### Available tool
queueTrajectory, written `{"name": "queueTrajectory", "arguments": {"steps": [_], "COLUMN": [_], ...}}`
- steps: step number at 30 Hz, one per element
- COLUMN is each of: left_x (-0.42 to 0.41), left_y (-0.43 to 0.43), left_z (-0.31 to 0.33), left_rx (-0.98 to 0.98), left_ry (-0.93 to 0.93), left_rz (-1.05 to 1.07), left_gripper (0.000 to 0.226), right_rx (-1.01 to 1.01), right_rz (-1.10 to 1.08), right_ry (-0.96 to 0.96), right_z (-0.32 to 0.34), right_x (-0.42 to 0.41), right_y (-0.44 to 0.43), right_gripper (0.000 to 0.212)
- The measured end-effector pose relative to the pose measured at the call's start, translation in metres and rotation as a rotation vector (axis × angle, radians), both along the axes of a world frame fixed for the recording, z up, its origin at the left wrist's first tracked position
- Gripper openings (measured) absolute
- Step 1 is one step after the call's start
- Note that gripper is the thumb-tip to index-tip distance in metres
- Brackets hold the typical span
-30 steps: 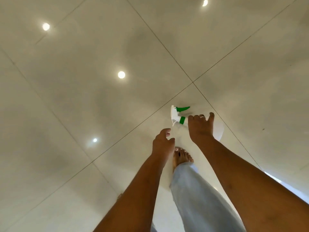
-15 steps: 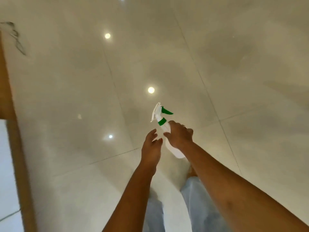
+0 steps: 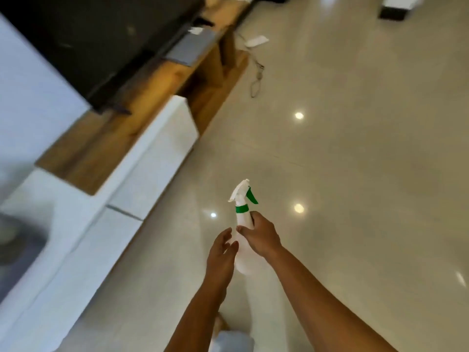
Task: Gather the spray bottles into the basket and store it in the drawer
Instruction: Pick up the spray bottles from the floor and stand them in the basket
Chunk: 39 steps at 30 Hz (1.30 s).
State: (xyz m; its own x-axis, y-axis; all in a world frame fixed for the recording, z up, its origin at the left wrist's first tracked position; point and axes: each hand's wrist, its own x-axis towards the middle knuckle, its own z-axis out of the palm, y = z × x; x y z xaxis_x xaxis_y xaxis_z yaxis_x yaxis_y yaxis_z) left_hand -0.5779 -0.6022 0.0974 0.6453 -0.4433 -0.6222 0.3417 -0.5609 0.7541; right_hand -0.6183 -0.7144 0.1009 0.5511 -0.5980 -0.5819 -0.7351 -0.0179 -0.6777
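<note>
Fingers of the right hand (image 3: 261, 237) are curled round the neck of the white spray bottle (image 3: 243, 220), held upright above the floor. The left hand (image 3: 220, 252) lies loosely open just beside it. Gathering is judged under way. No basket is seen, so one must be found before the white drawers (image 3: 157, 158) are used.

Spray bottle (image 3: 243, 221) now upright, off floor (image 3: 355, 161).

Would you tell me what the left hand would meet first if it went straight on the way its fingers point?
Most likely the spray bottle, gripped by the right hand: the open left hand points at its body from close by, though depth is unclear.
</note>
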Motion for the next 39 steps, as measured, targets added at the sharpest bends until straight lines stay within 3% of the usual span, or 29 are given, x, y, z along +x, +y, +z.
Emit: {"name": "queueTrajectory", "arguments": {"steps": [7, 16, 26, 39], "left_x": [0.144, 0.203, 0.276, 0.372], "left_y": [0.159, 0.297, 0.307, 0.337], "left_z": [0.056, 0.108, 0.11, 0.092], "left_rx": [-0.03, 0.041, 0.06, -0.035], "left_ry": [-0.045, -0.091, -0.064, 0.036], "left_rz": [0.391, 0.812, 1.07, 1.113], "left_gripper": [0.035, 0.038, 0.043, 0.063], "right_rx": [0.114, 0.207, 0.135, -0.027], "right_rz": [0.34, 0.798, 1.1, 1.238], "right_ry": [-0.102, -0.152, -0.083, -0.182], "right_z": [0.059, 0.09, 0.088, 0.069], "right_x": [0.183, 0.294, 0.4, 0.494], "right_y": [0.156, 0.303, 0.332, 0.372], "right_gripper": [0.036, 0.039, 0.036, 0.044]}}
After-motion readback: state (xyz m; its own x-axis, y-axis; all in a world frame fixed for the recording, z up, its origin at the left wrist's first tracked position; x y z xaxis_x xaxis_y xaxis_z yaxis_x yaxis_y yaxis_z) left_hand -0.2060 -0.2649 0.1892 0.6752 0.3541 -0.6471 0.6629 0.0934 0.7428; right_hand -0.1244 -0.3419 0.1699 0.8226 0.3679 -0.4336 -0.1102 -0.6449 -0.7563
